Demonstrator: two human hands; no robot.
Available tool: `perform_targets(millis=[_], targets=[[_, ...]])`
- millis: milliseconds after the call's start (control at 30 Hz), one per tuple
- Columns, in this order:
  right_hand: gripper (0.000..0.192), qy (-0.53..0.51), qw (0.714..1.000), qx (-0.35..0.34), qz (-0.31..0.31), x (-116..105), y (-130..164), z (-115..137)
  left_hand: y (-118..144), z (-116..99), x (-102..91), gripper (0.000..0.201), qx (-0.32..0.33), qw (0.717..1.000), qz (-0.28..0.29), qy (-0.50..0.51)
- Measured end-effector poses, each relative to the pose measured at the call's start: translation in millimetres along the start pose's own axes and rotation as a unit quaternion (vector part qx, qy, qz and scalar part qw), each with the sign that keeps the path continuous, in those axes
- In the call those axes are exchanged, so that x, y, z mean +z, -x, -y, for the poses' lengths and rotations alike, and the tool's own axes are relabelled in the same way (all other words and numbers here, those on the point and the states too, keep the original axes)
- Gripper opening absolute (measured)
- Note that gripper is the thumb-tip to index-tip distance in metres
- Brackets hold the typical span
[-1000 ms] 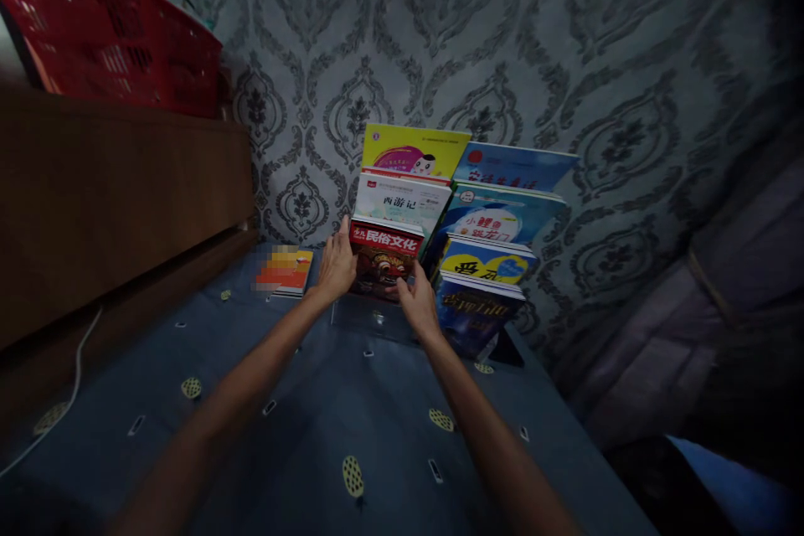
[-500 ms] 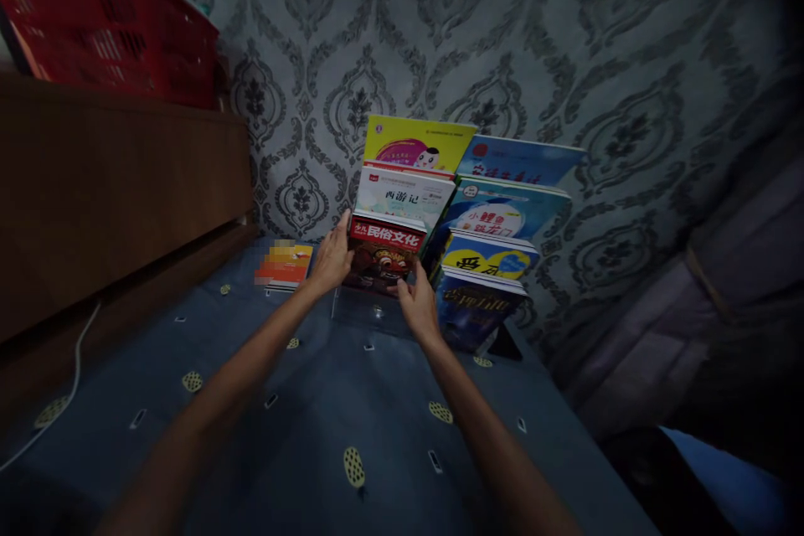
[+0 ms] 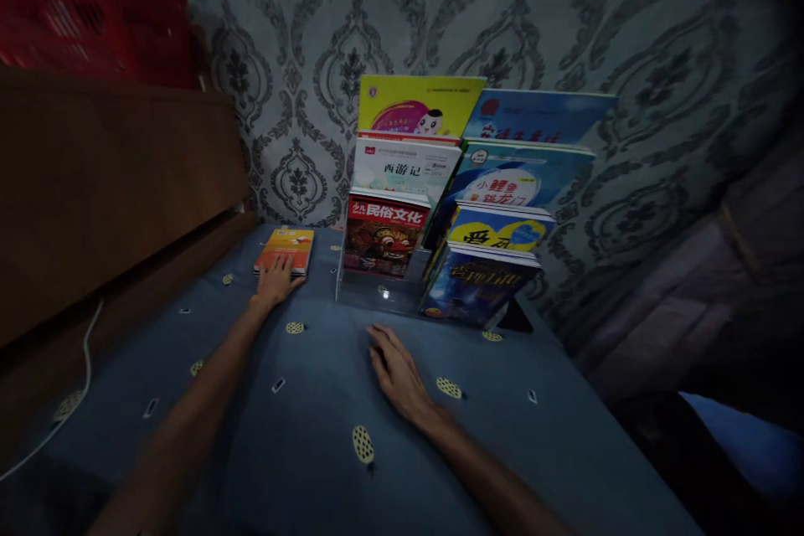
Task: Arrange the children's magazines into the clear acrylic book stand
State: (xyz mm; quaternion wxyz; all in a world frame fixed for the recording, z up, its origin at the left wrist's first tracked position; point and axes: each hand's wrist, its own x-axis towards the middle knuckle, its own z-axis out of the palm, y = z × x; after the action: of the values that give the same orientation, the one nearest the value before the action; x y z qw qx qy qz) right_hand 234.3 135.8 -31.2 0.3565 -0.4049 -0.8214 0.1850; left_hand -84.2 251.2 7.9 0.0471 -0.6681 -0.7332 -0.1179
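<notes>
My left hand (image 3: 276,280) rests with fingers stretched out on top of a small stack of orange books (image 3: 292,244), left of a clear stand (image 3: 352,289). Its thumb lies near the stack's right front edge. In front of the stand, my right hand (image 3: 398,373) is open and holds nothing, fingers pointing to the upper left. The stand bears books in two columns. A red-topped book (image 3: 386,239) is at the front left, with a white book (image 3: 405,167) and a yellow book (image 3: 420,105) behind. A dark blue book (image 3: 481,285) leans at the front right.
Behind the dark blue book are a yellow and blue book (image 3: 499,228) and blue books (image 3: 533,113). A wooden cabinet (image 3: 119,201) stands left with a red basket (image 3: 94,17) on it. A white cable (image 3: 86,368) crosses the patterned cloth (image 3: 301,452). Curtains hang at right.
My left hand has moved from the red-topped book leftward onto the orange books. My right hand has let go of that book and drawn back towards me. The book stays in the stand.
</notes>
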Motion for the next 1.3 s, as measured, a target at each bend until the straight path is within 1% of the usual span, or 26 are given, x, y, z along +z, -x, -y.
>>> perform_targets(millis=[133,367,467,633,767,900,1000,1133,1200,1300], targets=[[0.037,0.003,1.000,-0.011,0.006,-5.8,-3.4,2.5,0.4,2.6,-1.5,0.060,0.006,1.000,0.016,-0.026],[0.036,-0.001,1.000,-0.009,0.014,-8.3,-4.3,8.0,0.0,9.7,-11.7,0.049,0.043,0.997,0.032,-0.062],[0.036,0.001,1.000,-0.009,0.019,-8.8,-4.7,7.8,-6.5,15.1,-19.0,0.045,0.068,0.994,0.043,-0.078],[0.036,-0.002,1.000,-0.008,0.017,-8.0,-4.5,6.3,-24.7,21.6,-30.6,0.034,0.103,0.986,0.075,-0.109],[0.034,-0.006,1.000,0.001,0.015,-6.3,-4.1,5.2,-37.4,14.9,-33.7,0.031,0.121,0.977,0.105,-0.139],[0.032,0.001,1.000,0.004,0.025,-5.3,-4.8,3.5,-40.0,0.9,-35.3,0.029,0.149,0.968,0.125,-0.161],[0.032,-0.006,1.000,0.004,0.024,-5.2,-5.7,2.8,-36.7,-7.4,-40.9,0.033,0.158,0.963,0.127,-0.176],[0.031,-0.020,1.000,0.002,0.018,-5.3,-6.7,2.5,-27.4,-12.9,-55.6,0.034,0.149,0.961,0.121,-0.198],[0.032,-0.018,1.000,0.001,0.018,-4.9,-6.9,1.7,-14.7,-14.8,-64.3,0.036,0.150,0.959,0.120,-0.208],[0.032,-0.014,1.000,0.000,0.016,-3.8,-6.8,-0.1,20.4,-14.6,-78.5,0.038,0.166,0.954,0.129,-0.215]])
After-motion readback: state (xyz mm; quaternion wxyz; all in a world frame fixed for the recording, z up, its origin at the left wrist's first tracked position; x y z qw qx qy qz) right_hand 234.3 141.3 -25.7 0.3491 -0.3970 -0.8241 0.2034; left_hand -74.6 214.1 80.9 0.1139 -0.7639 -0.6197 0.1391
